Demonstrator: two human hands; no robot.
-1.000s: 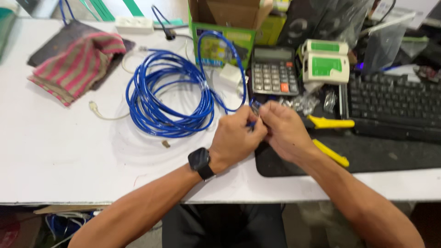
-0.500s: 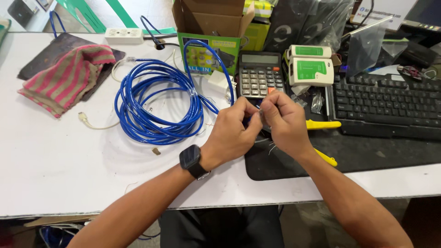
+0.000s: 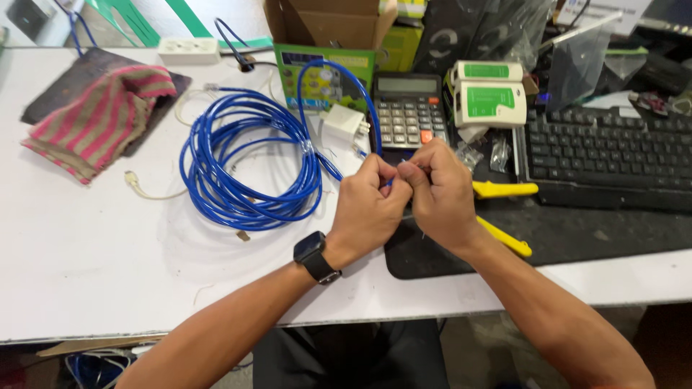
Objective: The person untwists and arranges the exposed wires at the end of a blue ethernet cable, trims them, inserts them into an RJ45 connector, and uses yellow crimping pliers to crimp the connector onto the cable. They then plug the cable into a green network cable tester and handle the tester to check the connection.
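Head view only. Hands meet over the white table (image 3: 86, 266), knuckles almost touching, just in front of the black mat (image 3: 577, 234). I log the left hand (image 3: 369, 205) with fingers curled tight, pinching the end of the blue cable (image 3: 249, 169); a short blue stub shows between the two fists. The right hand (image 3: 441, 193) is clenched too, thumb and forefinger pressed at that same cable end, though I cannot tell exactly what it grips, since the fingers hide the tip. A black watch (image 3: 315, 256) sits on the left wrist.

From the hands the cable arches up past the calculator (image 3: 407, 108) and drops into a loose coil lying flat on the table, left of the hands. A white plug adapter (image 3: 344, 126) rests just beside the coil. Yellow-handled pliers (image 3: 504, 191) lie on the mat, partly under the right hand. A green and white cable tester (image 3: 489, 97) stands behind, a black keyboard (image 3: 613, 155) to its right. A striped cloth (image 3: 101, 119) lies far left.
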